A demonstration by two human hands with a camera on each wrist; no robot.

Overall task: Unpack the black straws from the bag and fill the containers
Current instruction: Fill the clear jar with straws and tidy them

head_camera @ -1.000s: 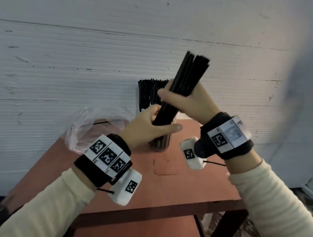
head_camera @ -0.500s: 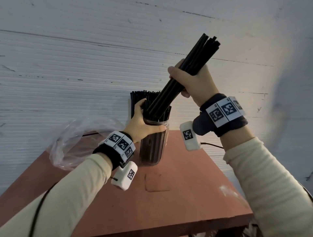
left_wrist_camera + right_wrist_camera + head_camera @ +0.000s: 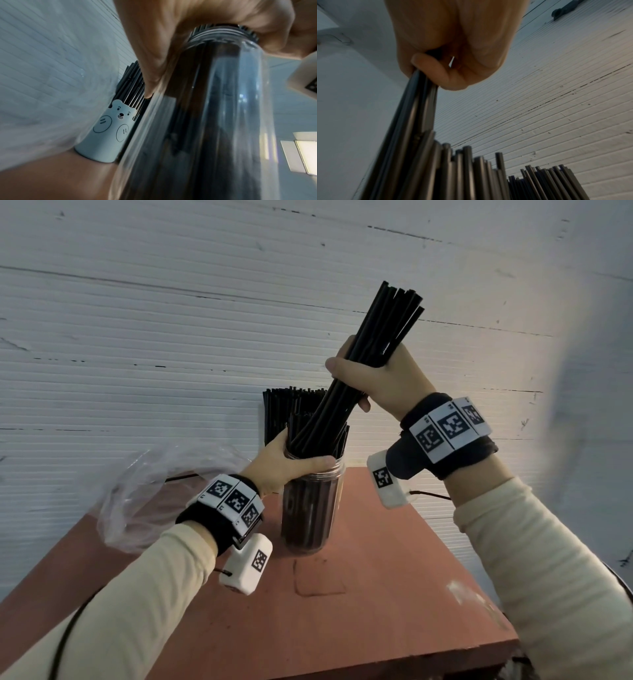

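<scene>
- The right hand [image 3: 387,385] is wrapping its fingers tightly round a bundle of long black plastic straws [image 3: 373,344], holding it tilted, the upper ends leaning right and the lower ends reaching into the mouth of a tall clear plastic jar [image 3: 313,508].
- The left hand [image 3: 284,463] is gripping that jar round its threaded neck, thumb lying across the front and fingers curling behind; more black straws are already standing inside.
- The jar is standing on the reddish-brown counter [image 3: 394,594] near its far edge, close to the white ribbed wall [image 3: 137,337].
- A crumpled clear plastic bag [image 3: 147,494] is lying at the counter's far left corner, just beside the left wrist.
- The near and right parts of the counter are lying open, with only a faint drawn outline in front of the jar.
- The left wrist view is showing a pale blue cup with a bear drawing [image 3: 109,134] packed with black straws just behind the jar; the head view is showing only its straw tops.
- The right wrist view is showing the curled fingers [image 3: 435,70] pinching the bundle above the standing straw tips.
</scene>
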